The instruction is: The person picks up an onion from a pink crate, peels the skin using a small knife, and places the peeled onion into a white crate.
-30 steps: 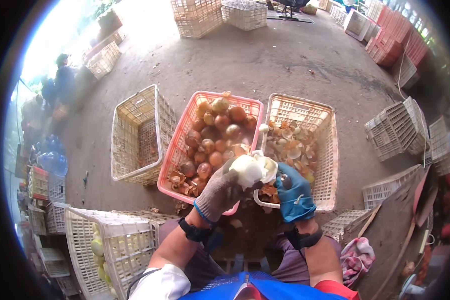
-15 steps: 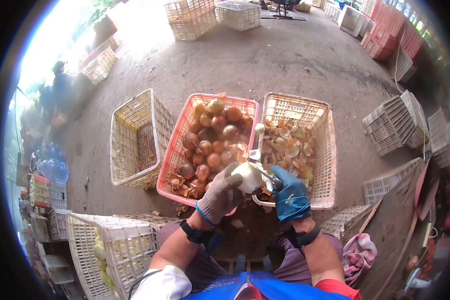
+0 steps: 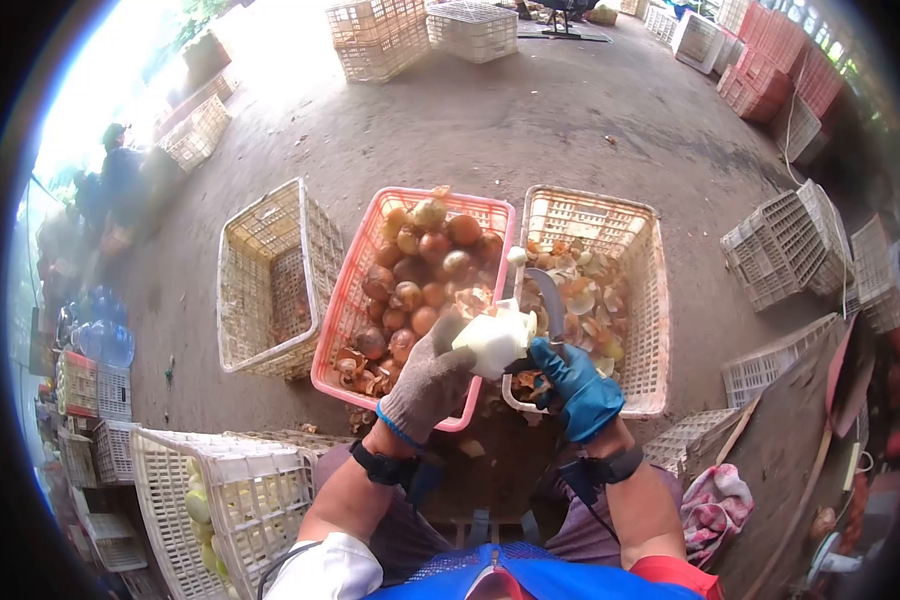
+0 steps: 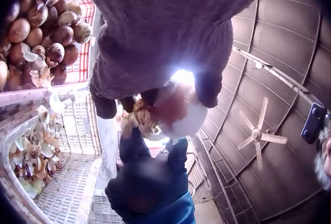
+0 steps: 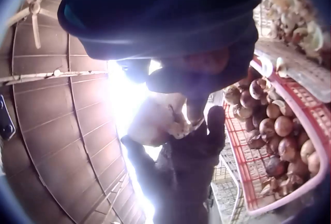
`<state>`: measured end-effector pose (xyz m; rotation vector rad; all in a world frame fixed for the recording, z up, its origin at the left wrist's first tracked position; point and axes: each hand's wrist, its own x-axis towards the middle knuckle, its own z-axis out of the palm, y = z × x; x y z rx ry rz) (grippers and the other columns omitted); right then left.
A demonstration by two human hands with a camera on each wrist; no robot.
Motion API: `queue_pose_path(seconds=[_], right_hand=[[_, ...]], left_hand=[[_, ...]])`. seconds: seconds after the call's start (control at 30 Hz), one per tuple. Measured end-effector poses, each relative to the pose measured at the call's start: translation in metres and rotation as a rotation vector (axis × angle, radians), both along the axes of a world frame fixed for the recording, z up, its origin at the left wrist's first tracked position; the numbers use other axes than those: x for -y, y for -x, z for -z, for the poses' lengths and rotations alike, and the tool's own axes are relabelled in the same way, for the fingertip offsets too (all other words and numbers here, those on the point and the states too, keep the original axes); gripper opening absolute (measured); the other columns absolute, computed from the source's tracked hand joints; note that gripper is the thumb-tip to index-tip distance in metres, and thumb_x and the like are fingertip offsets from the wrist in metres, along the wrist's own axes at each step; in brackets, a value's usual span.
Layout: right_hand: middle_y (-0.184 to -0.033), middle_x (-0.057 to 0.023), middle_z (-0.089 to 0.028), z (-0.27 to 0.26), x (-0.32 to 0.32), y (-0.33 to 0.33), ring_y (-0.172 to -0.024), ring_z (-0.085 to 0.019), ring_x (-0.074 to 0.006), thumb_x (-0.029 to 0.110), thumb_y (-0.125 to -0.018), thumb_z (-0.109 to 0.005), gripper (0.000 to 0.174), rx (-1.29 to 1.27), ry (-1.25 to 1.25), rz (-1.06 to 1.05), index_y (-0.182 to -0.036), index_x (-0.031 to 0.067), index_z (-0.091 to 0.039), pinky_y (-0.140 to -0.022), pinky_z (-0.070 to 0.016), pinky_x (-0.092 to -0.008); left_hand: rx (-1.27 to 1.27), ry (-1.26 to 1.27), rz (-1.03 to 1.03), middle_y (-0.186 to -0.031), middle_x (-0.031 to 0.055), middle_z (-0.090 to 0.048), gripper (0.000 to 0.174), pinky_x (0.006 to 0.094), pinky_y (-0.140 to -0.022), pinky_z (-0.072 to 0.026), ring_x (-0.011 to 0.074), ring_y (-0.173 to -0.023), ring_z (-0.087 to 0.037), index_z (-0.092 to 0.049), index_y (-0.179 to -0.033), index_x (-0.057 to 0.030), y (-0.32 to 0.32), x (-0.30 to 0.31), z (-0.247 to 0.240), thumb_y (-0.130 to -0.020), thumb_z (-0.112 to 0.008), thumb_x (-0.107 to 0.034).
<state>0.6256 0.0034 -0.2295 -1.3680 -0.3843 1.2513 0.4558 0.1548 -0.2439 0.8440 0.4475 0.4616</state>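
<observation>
My left hand (image 3: 432,378), in a grey knit glove, holds a pale, peeled onion (image 3: 492,343) over the near edge of the two crates. In a blue glove, my right hand (image 3: 577,392) grips a knife (image 3: 550,300) whose curved grey blade points up and away from me. The right fingertips are right at the onion's right side. In the left wrist view the onion (image 4: 189,120) sits below the grey glove, brown skin beside it. A pink crate (image 3: 322,330) of unpeeled onions (image 3: 435,245) stands ahead of the left hand.
A cream crate (image 3: 653,300) of onion peels (image 3: 580,285) stands beside the pink one, with another crate (image 3: 310,270) to the left. A tall white crate (image 3: 265,500) of peeled onions (image 3: 200,505) is by my left leg. Stacked crates (image 3: 785,245) line the right.
The knife has swung from lying across the onion to pointing up beside it, away from me. The onion has turned in the left hand, and both hands stay close together.
</observation>
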Motion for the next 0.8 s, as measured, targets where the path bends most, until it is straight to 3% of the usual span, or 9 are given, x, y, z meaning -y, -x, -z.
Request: queue_pose_path(seconds=[0.07,0.13,0.27,0.37,0.47,0.57,0.7,0.8], right_hand=[[-0.094,0.0012,-0.074,0.009,-0.005,0.003,-0.077,-0.066,-0.0062,0.040,-0.101,-0.070,0.041,-0.174,-0.030,0.072,-0.124,0.0057,-0.069,-0.059,-0.0495,-0.0214],[-0.093,0.0024,-0.073,0.001,-0.005,0.003,-0.074,-0.065,-0.0066,0.037,-0.100,-0.072,0.039,-0.138,-0.020,0.019,-0.124,0.0070,-0.069,-0.058,-0.0504,-0.0225],[-0.090,0.0030,-0.072,0.001,-0.010,0.010,-0.070,-0.065,-0.0079,0.031,-0.097,-0.076,0.035,-0.162,-0.063,0.139,-0.124,0.0090,-0.070,-0.057,-0.0515,-0.0237],[-0.080,0.0072,-0.066,-0.008,-0.013,0.010,-0.063,-0.055,-0.0021,0.025,-0.095,-0.080,0.029,-0.099,-0.039,0.248,-0.119,0.0093,-0.075,-0.055,-0.0437,-0.0225],[-0.083,0.0046,-0.070,0.010,-0.019,0.009,-0.068,-0.057,-0.0020,0.022,-0.097,-0.078,0.026,0.358,-0.032,0.259,-0.116,0.0056,-0.075,-0.059,-0.0465,-0.0238],[-0.085,0.0027,-0.072,0.015,-0.018,0.013,-0.071,-0.056,-0.0019,0.021,-0.098,-0.077,0.026,0.527,-0.036,0.259,-0.116,0.0025,-0.074,-0.061,-0.0469,-0.0244],[-0.083,0.0033,-0.071,0.008,-0.017,0.018,-0.067,-0.057,-0.0029,0.021,-0.097,-0.078,0.023,0.350,-0.033,0.245,-0.111,0.0033,-0.074,-0.059,-0.0470,-0.0243],[-0.082,0.0036,-0.070,0.010,-0.017,0.015,-0.063,-0.057,-0.0041,0.021,-0.096,-0.079,0.021,0.256,0.013,0.300,-0.107,0.0048,-0.074,-0.056,-0.0468,-0.0244]], left_hand=[[-0.134,-0.139,0.022,-0.128,0.0119,-0.065,0.056,0.0347,-0.101,-0.0524,0.0216,-0.117,-0.065,-0.054,-0.137,0.0002,0.002,0.001,0.001,-0.086,-0.073,-0.012],[-0.228,-0.339,0.060,-0.128,0.0115,-0.066,0.056,0.0323,-0.099,-0.0521,0.0187,-0.114,-0.065,-0.054,-0.137,0.0015,0.000,0.003,-0.005,-0.086,-0.073,-0.009],[-0.187,-0.364,0.016,-0.126,0.0117,-0.067,0.054,0.0336,-0.102,-0.0532,0.0205,-0.116,-0.065,-0.053,-0.139,0.0015,0.000,0.005,-0.003,-0.090,-0.073,-0.010],[-0.159,-0.126,-0.001,-0.128,0.0133,-0.065,0.052,0.0348,-0.101,-0.0565,0.0222,-0.118,-0.066,-0.050,-0.141,0.0027,-0.002,0.003,-0.013,-0.095,-0.071,-0.012],[-0.161,-0.052,-0.002,-0.131,0.0147,-0.063,0.048,0.0351,-0.099,-0.0593,0.0229,-0.118,-0.067,-0.048,-0.142,0.0030,-0.002,0.007,0.003,-0.101,-0.066,-0.016],[-0.131,0.070,0.018,-0.132,0.0152,-0.063,0.050,0.0359,-0.099,-0.0583,0.0232,-0.116,-0.067,-0.048,-0.142,0.0030,-0.001,0.015,-0.005,-0.103,-0.064,-0.024],[-0.063,0.003,0.002,-0.132,0.0153,-0.062,0.062,0.0401,-0.101,-0.0556,0.0244,-0.116,-0.067,-0.048,-0.142,0.0019,-0.001,0.017,0.021,-0.102,-0.064,-0.043],[-0.086,0.133,-0.034,-0.132,0.0152,-0.062,0.063,0.0415,-0.103,-0.0551,0.0246,-0.118,-0.065,-0.049,-0.142,0.0007,-0.005,0.019,0.023,-0.100,-0.068,-0.042]])
